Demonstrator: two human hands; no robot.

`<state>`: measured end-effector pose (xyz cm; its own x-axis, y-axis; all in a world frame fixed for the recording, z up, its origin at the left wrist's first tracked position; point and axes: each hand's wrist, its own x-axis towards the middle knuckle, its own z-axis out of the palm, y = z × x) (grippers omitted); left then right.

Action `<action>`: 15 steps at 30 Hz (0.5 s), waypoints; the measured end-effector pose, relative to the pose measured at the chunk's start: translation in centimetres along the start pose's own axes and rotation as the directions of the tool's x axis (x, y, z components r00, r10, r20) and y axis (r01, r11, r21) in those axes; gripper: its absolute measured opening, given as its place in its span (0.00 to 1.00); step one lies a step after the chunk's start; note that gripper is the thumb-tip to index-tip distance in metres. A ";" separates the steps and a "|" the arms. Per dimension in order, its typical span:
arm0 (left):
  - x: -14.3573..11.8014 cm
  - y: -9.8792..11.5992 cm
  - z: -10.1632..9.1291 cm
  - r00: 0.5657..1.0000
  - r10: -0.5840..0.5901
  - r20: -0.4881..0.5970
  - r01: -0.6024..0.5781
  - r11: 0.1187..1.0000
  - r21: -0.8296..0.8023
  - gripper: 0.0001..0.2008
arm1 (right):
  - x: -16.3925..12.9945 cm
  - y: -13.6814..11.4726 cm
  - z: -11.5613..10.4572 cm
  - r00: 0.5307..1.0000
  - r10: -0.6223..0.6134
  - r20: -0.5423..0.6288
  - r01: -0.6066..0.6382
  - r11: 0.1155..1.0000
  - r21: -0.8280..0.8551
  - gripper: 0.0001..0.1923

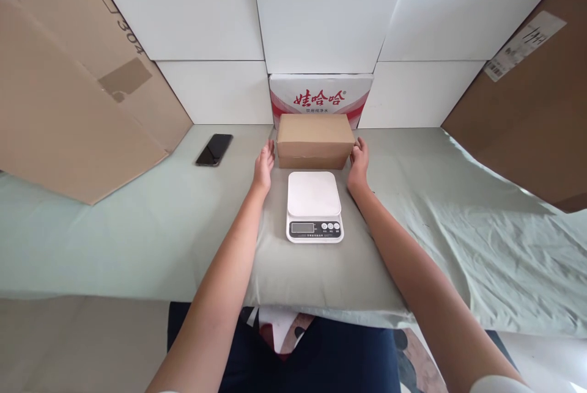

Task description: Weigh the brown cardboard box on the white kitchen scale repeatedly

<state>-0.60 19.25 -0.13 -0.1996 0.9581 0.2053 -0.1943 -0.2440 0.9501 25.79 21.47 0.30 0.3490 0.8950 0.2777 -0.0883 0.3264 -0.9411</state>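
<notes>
A closed brown cardboard box (312, 141) sits behind a white kitchen scale (314, 194) on the cloth-covered table. My left hand (264, 165) is at the box's left side, fingers stretched out, with a small gap to the cardboard. At the right end of the box is my right hand (359, 162), its fingers extended and close against the side; whether it touches is hard to make out. Nothing lies on the scale's platform, and its display looks blank.
A black smartphone (214, 150) lies to the left. Behind the box stands a white and red carton (321, 92) against white panels (316, 11). Large cardboard sheets lean in at the left (77, 87) and right (527, 99). The pale green cloth (151, 228) is wrinkled on the right.
</notes>
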 end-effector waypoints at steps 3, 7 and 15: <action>-0.2 -0.5 0.4 0.999 -0.042 0.017 0.042 0.999 0.008 0.41 | -0.9 -0.7 0.6 0.995 0.015 0.101 -0.008 0.998 -0.063 0.27; -0.5 -0.6 0.7 0.997 0.008 0.083 -0.011 0.999 0.036 0.39 | -1.9 -1.6 1.2 0.986 -0.004 0.166 0.029 0.989 -0.148 0.22; -2.7 1.7 0.6 0.982 0.130 0.137 -0.149 0.980 0.134 0.32 | -2.5 -3.6 0.8 0.949 -0.173 0.262 0.199 0.977 -0.075 0.26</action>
<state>0.13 16.33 1.10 -0.0896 0.9297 0.3574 -0.0320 -0.3613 0.9319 24.50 18.34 3.16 0.1024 0.8728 0.4772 0.0534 0.4742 -0.8788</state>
